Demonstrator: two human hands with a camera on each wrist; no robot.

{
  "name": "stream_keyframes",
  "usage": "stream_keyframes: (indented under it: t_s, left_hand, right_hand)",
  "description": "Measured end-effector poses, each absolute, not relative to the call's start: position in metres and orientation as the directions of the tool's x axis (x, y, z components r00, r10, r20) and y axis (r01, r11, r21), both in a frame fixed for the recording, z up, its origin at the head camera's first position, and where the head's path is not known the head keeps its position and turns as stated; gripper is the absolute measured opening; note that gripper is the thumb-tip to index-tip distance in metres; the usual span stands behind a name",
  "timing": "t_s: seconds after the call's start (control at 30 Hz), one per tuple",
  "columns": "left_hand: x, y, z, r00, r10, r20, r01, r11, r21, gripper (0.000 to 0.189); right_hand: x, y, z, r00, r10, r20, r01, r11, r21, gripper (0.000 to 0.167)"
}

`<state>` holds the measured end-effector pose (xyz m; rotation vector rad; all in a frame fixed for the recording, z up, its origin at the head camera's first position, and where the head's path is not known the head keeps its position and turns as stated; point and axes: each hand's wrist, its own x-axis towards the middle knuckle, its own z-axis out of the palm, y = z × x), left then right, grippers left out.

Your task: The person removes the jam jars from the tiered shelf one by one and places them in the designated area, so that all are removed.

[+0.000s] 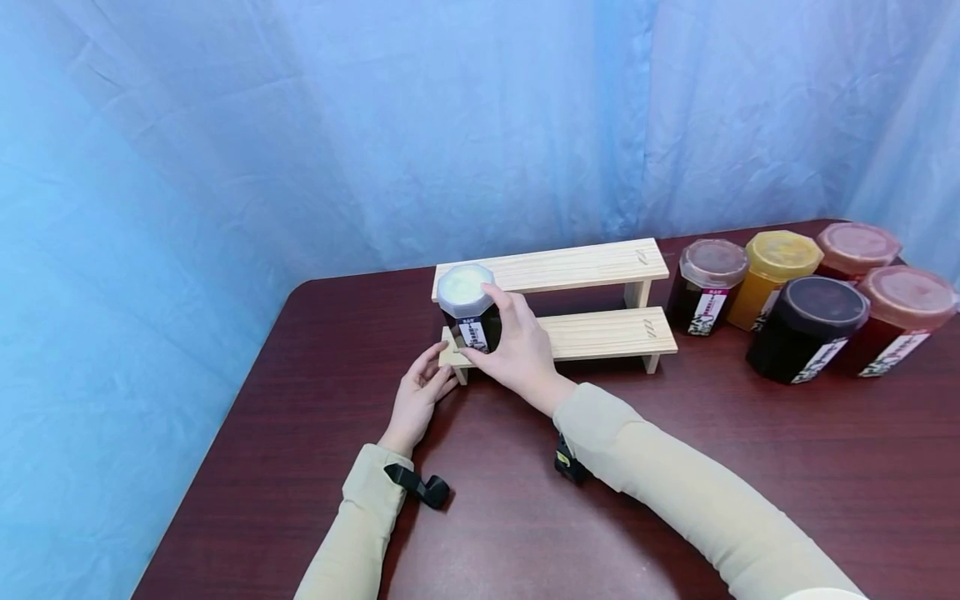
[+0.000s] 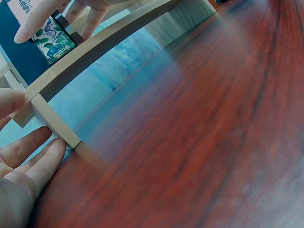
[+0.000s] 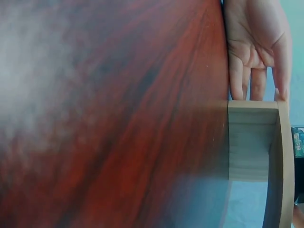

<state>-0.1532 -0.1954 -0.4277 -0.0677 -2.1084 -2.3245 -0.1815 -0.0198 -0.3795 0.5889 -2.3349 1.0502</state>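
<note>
My right hand (image 1: 527, 350) grips a dark jar (image 1: 467, 293) with a pale octagonal lid and a printed label, thumb at its near side and fingers round the right. The jar stands upright at the left end of the lower step of a two-step wooden stand (image 1: 607, 333). At that same end is my left hand (image 1: 411, 404); in the right wrist view its straight fingers (image 3: 258, 85) press on the stand's side leg (image 3: 251, 142), and its thumb lies at the board's edge. The left wrist view shows the jar's patterned label (image 2: 54, 42) above the board.
At the right, beside the stand, several lidded jars are grouped: a dark one with a purple label (image 1: 708, 287), a yellow one (image 1: 780, 258), a black-lidded one (image 1: 810, 321) and red ones (image 1: 900, 312). A blue curtain (image 1: 465, 125) hangs behind the dark red table (image 1: 285, 467).
</note>
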Motion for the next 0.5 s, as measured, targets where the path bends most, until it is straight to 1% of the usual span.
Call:
stream_keyframes:
  t_s: [0.2, 0.5]
  left_hand:
    - [-0.1541, -0.1966, -0.4289, -0.999, 0.016, 0.028, 0.027, -0.095, 0.995, 0.045]
    - [-0.1536, -0.1953, -0.4278, -0.999, 0.017, 0.027, 0.025, -0.093, 0.995, 0.045]
  right_hand:
    - [-0.1805, -0.0245, -0.3814, -0.751, -0.161, 0.641, -0.591, 0.597, -0.543, 0.091]
    - [-0.1801, -0.0244, -0.3828, -0.757, -0.142, 0.638, -0.581, 0.592, -0.558, 0.09]
